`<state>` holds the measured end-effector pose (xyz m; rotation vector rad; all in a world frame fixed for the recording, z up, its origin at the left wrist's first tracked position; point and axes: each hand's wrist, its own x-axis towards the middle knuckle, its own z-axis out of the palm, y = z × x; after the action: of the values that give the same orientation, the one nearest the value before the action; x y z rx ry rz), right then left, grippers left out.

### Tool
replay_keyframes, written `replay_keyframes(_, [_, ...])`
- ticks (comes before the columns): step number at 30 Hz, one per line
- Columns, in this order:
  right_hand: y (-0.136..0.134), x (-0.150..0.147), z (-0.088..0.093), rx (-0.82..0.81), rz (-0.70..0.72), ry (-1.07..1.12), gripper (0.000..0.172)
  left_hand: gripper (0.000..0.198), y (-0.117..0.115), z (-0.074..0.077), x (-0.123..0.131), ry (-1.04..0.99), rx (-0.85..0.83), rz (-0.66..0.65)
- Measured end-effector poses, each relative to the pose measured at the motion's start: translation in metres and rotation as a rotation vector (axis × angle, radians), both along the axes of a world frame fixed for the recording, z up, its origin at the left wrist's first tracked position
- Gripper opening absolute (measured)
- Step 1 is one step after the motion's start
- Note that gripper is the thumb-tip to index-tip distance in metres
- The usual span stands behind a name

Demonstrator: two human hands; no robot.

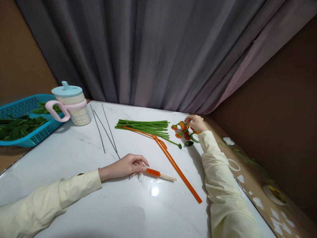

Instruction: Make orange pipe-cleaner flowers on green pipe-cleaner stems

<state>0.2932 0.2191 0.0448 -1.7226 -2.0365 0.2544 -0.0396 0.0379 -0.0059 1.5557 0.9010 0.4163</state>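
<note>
My left hand rests on the white table, its fingers pinched on the end of a wooden stick wound with orange pipe cleaner. My right hand reaches to the far right of the table and its fingers close on a pile of small orange-and-green pipe-cleaner flowers. A bundle of green pipe cleaners lies between the hands, and long orange pipe cleaners run diagonally from it toward the near right.
A cup with a pale blue lid and pink handle stands at the back left beside a blue basket of green leaves. Three thin dark wires lie on the table. Tape rolls and scraps sit on the brown ledge at right. A grey curtain hangs behind.
</note>
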Motion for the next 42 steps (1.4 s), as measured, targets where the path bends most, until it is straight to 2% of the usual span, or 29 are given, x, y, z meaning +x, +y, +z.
replay_keyframes(5, [-0.022,-0.016,0.028,0.072,0.235,0.310,0.034,0.026,-0.002,0.002,0.000,0.003,0.006,-0.013])
replay_keyframes(10, [-0.042,-0.046,0.041,0.049,0.534,0.970,0.035,0.026,-0.003,0.003,0.001,0.002,0.003,-0.016])
replay_keyframes(14, [-0.049,-0.064,0.042,0.021,0.594,1.102,0.033,0.026,-0.002,0.002,0.000,-0.005,0.010,-0.029])
replay_keyframes(17, [-0.049,-0.065,0.041,0.036,0.560,1.027,0.033,0.027,-0.002,0.002,0.000,-0.006,0.010,-0.035])
replay_keyframes(22, [-0.036,-0.040,0.038,0.033,0.397,0.653,0.035,0.028,-0.003,0.003,0.000,-0.003,0.003,-0.034])
replay_keyframes(27, [-0.011,-0.005,0.022,0.100,0.180,0.401,0.018,0.028,-0.003,0.004,0.000,-0.002,-0.002,-0.045])
replay_keyframes(30, [0.000,0.007,0.007,0.110,0.102,0.281,0.011,0.029,-0.003,0.004,0.000,0.007,-0.004,-0.046])
replay_keyframes(37, [0.011,0.010,-0.019,0.016,0.092,0.123,0.016,0.030,-0.001,0.003,0.000,0.006,-0.001,-0.048])
replay_keyframes(42, [0.015,0.013,-0.024,-0.023,0.098,0.063,0.006,0.032,-0.003,0.003,0.000,0.006,0.004,-0.054])
